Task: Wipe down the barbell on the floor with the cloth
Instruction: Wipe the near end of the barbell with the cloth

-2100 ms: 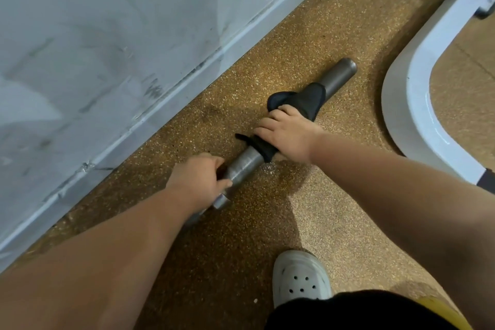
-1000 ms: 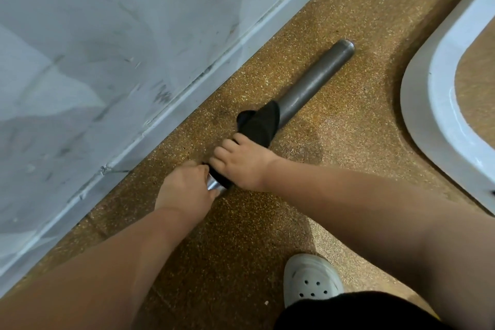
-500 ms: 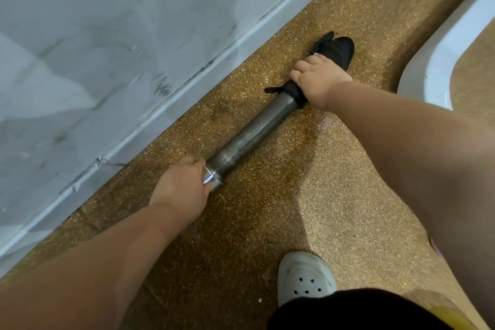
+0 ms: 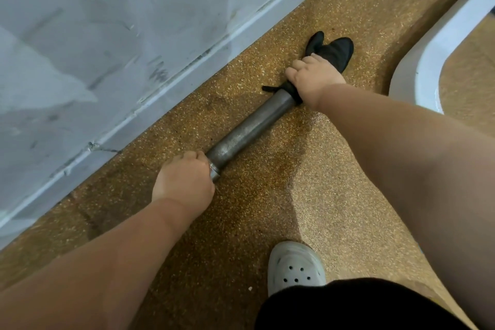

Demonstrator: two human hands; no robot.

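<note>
A grey steel barbell sleeve (image 4: pixel 249 128) lies diagonally on the speckled brown floor, parallel to the wall. My left hand (image 4: pixel 184 182) grips the bar at the near end of the sleeve, hiding the shaft beneath it. My right hand (image 4: pixel 313 79) is wrapped around the far part of the sleeve through a black cloth (image 4: pixel 332 49). The cloth covers the sleeve's far end and bunches out beyond my fingers; a small tail of it sticks out toward the wall.
A scuffed pale wall with a baseboard (image 4: pixel 150 104) runs close along the bar's left side. A white curved machine frame (image 4: pixel 428 56) stands at the right. My foot in a white clog (image 4: pixel 294 268) is planted near the bottom centre.
My right hand slid the cloth back toward my left hand, then out along the sleeve to its far end, where it has stayed over the last half second. My left hand kept its grip.
</note>
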